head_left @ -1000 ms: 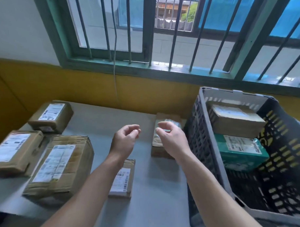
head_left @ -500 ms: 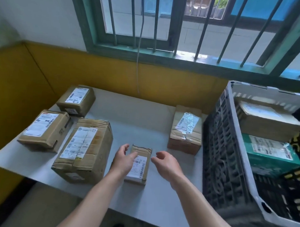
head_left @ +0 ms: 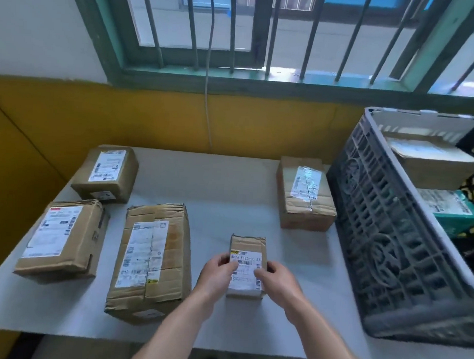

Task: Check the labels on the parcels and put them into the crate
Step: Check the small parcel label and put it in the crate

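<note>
Broadly, a flat, pale grey counter (head_left: pixel 230 179) fills the view, set against a yellow wall (head_left: pixel 152 117) beneath a barred window (head_left: pixel 261 78) with a green frame. At its right edge stands one large grey plastic crate (head_left: pixel 389 238), its walls a moulded lattice of openings. Inside lie two parcels, each labelled in white: a brown cardboard box (head_left: pixel 430 162) toward the far end and a green box (head_left: pixel 455 211) nearer. Five brown cardboard parcels are on the counter, all rectangular, taped and labelled in white. Biggest is a long creased carton (head_left: pixel 150 257) left of centre, its corners crumpled. A flatter box (head_left: pixel 62 237) lies to its left near the counter's edge, a squarer box (head_left: pixel 107 172) sits behind that, and a dented box (head_left: pixel 305 195) with shiny tape across its top is just beside the crate's wall. Smallest is a slim parcel (head_left: pixel 248 247) near the front, its barcoded label (head_left: pixel 245 256) facing up. Both hands grip it, the left hand (head_left: pixel 216 272) on its left side and the right hand (head_left: pixel 276 280) on its right, thumbs pressed on the label. Whether it rests on the counter or is slightly lifted cannot be told.
</note>
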A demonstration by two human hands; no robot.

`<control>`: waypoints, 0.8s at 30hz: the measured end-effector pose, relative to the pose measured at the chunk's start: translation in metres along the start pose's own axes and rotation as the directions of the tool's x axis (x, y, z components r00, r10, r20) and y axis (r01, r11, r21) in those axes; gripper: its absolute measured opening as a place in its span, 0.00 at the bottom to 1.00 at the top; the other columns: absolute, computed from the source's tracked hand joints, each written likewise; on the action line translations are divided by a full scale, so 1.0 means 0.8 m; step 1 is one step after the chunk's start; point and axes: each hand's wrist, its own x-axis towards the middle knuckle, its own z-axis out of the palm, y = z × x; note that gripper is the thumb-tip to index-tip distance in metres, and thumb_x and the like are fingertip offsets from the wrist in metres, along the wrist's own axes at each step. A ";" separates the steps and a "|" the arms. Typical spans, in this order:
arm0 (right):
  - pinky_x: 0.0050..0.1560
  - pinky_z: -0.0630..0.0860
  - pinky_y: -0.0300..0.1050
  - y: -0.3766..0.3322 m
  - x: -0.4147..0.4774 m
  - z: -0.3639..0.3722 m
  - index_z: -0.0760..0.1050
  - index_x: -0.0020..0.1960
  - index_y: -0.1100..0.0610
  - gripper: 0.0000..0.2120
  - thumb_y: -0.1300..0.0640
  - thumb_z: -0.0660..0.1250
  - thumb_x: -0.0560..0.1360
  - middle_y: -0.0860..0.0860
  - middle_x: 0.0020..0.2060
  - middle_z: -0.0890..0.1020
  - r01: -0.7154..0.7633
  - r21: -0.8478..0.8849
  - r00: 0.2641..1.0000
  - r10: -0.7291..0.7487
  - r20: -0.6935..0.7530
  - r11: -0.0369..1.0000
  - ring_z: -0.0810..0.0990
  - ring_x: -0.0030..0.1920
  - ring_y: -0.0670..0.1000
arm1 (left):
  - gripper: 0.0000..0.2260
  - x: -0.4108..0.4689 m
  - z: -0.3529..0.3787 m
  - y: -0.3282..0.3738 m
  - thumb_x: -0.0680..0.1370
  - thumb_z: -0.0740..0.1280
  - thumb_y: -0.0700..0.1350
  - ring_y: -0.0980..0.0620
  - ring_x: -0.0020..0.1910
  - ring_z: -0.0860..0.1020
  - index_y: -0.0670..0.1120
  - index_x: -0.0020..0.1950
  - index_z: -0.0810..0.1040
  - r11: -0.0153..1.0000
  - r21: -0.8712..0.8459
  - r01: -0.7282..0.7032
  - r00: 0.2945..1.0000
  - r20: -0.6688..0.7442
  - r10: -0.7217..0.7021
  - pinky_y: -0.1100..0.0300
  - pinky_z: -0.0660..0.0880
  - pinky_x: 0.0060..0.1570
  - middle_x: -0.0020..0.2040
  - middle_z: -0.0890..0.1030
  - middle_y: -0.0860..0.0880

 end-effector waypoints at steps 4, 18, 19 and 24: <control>0.56 0.79 0.49 0.000 -0.010 0.004 0.82 0.52 0.47 0.08 0.55 0.65 0.76 0.41 0.46 0.86 0.002 0.110 0.996 0.008 -0.086 0.994 0.84 0.50 0.45 | 0.08 0.002 -0.006 0.003 0.83 0.64 0.37 0.60 0.48 0.82 0.47 0.57 0.81 0.998 -0.054 -0.037 0.999 0.017 0.038 0.75 0.74 0.36 0.54 0.86 0.51; 0.49 0.76 0.41 -0.021 -0.028 -0.044 0.75 0.62 0.47 0.13 0.56 0.70 0.78 0.45 0.54 0.85 0.225 0.590 0.974 -0.194 -0.117 0.775 0.83 0.52 0.43 | 0.30 -0.013 0.015 0.043 0.65 0.74 0.48 0.49 0.60 0.82 0.50 0.65 0.70 0.913 -0.377 -0.153 0.979 0.067 0.191 0.49 0.79 0.59 0.62 0.82 0.49; 0.50 0.76 0.43 -0.020 -0.026 -0.049 0.74 0.63 0.46 0.17 0.53 0.72 0.76 0.45 0.57 0.85 0.215 0.615 0.974 -0.215 -0.075 0.759 0.82 0.54 0.44 | 0.31 -0.014 0.018 0.045 0.65 0.74 0.48 0.50 0.59 0.83 0.50 0.66 0.70 0.903 -0.402 -0.150 0.978 0.075 0.196 0.53 0.79 0.53 0.61 0.82 0.50; 0.50 0.78 0.46 -0.010 -0.014 -0.056 0.70 0.67 0.47 0.27 0.49 0.70 0.69 0.48 0.60 0.84 0.228 0.672 0.963 -0.266 -0.048 0.704 0.83 0.59 0.49 | 0.31 -0.016 0.026 0.052 0.66 0.75 0.48 0.54 0.57 0.84 0.52 0.68 0.71 0.872 -0.459 -0.170 0.962 0.114 0.247 0.60 0.79 0.47 0.62 0.84 0.52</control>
